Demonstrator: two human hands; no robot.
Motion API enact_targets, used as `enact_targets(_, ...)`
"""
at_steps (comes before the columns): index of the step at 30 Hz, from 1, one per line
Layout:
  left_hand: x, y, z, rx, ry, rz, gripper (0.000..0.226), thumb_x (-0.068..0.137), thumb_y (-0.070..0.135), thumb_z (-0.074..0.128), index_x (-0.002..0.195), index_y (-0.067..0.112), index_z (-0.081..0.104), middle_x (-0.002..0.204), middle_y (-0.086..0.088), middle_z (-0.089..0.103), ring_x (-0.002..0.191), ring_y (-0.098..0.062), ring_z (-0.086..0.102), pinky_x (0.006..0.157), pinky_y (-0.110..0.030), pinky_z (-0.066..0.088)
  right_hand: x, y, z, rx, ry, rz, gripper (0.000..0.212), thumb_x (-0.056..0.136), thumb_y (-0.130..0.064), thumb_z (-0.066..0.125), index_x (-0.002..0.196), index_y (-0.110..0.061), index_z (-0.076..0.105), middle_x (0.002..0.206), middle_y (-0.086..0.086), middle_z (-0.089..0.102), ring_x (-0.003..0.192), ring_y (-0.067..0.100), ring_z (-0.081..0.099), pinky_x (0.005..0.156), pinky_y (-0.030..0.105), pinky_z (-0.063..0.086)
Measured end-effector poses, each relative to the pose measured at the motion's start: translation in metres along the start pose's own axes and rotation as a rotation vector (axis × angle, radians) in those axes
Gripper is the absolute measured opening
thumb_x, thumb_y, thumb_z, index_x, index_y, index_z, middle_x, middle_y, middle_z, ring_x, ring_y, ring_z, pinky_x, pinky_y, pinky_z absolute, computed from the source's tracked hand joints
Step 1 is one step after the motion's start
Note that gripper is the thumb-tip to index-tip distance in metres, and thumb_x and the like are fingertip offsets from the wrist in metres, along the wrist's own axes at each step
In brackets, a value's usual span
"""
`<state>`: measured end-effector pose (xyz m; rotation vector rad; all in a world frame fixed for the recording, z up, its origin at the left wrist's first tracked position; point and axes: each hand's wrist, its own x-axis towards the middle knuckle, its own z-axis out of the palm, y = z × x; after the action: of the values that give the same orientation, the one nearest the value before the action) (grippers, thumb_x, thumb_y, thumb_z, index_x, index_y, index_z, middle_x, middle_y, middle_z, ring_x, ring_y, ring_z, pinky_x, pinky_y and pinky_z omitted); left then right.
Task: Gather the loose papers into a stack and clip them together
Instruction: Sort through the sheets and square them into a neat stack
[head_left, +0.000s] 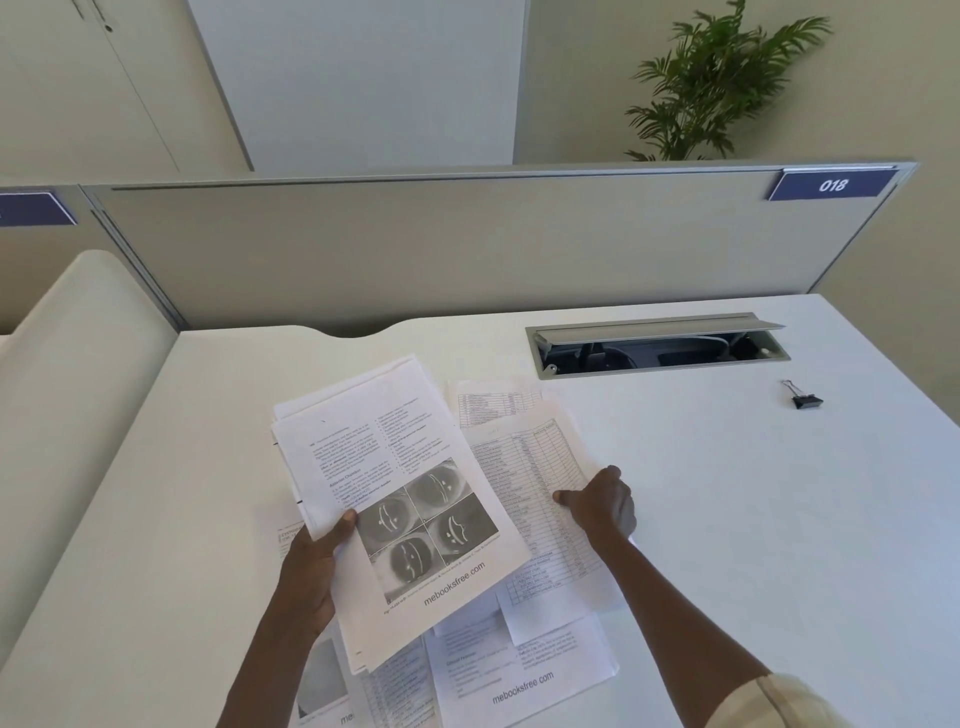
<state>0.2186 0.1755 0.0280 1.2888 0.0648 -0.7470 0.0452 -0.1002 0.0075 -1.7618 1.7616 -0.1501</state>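
- Left hand (311, 566): fingers curl round the lower left edge of a partial stack (384, 499), thumb on top; the stack is lifted and tilted above the bench (727, 519); its sheets are fanned at the far edge, not yet squared.
- Right hand (602, 501): fingers lie on a table-printed sheet (535, 467) just right of the stack, fingertips on the paper, hand arched; whether it pinches the sheet's edge or only presses it, cannot tell; judged to be taking this sheet next.
- Under that sheet, a second tabled sheet (493, 400) peeks out at the far side, flat on the bench.
- Nearer the person, more loose pages (519, 670) lie overlapped on the bench, partly under the lifted stack; exact count cannot be told.
- Binder clip (805, 399): black, handles up, well apart to the far right on the bench, near the open cable tray (654, 345); untouched.
- Progress, judged: gathering part done, several sheets in hand; left to do: collect the sheets on the bench; square the edges; fetch the clip and fasten it.
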Motion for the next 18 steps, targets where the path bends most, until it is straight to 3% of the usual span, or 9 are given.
enact_targets(4, 0.000, -0.001, -0.002, -0.006, -0.003, -0.007, 0.030, 0.094, 0.002, 0.057, 0.120, 0.013, 0.065, 0.098, 0.002, 0.079, 0.082, -0.012, 0.075, 0.069, -0.026, 0.061, 0.003, 0.004, -0.006, 0.125, 0.049, -0.017, 0.053, 0.074, -0.022, 0.082, 0.118, -0.010, 0.056, 0.112, 0.011, 0.069, 0.102, 0.033, 0.065, 0.082, 0.037, 0.049)
enact_targets(9, 0.002, 0.000, -0.010, 0.018, 0.026, -0.001, 0.027, 0.093, 0.002, 0.058, 0.115, 0.014, 0.069, 0.104, 0.001, 0.077, 0.084, -0.013, 0.075, 0.073, -0.025, 0.061, 0.008, 0.007, -0.015, 0.153, 0.094, -0.026, 0.034, 0.074, -0.033, 0.078, 0.096, -0.009, 0.070, 0.095, 0.012, 0.073, 0.089, 0.035, 0.066, 0.078, 0.036, 0.053)
enact_targets(13, 0.003, 0.005, -0.018, 0.060, 0.050, 0.017, 0.023, 0.094, 0.001, 0.057, 0.107, 0.015, 0.069, 0.095, 0.006, 0.079, 0.079, -0.008, 0.074, 0.070, -0.022, 0.060, 0.008, 0.006, -0.032, 0.161, 0.161, -0.151, 0.036, 0.077, -0.030, 0.074, 0.066, -0.004, 0.052, 0.062, 0.007, 0.058, 0.065, 0.033, 0.053, 0.060, 0.029, 0.041)
enact_targets(18, 0.003, 0.007, -0.025, 0.098, 0.092, 0.044, 0.023, 0.094, 0.003, 0.058, 0.109, 0.017, 0.068, 0.099, 0.002, 0.076, 0.083, -0.014, 0.072, 0.074, -0.031, 0.056, -0.001, 0.000, -0.059, 0.181, 0.236, -0.350, 0.032, 0.081, -0.027, 0.070, 0.068, -0.004, 0.051, 0.057, 0.010, 0.059, 0.061, 0.037, 0.058, 0.052, 0.031, 0.045)
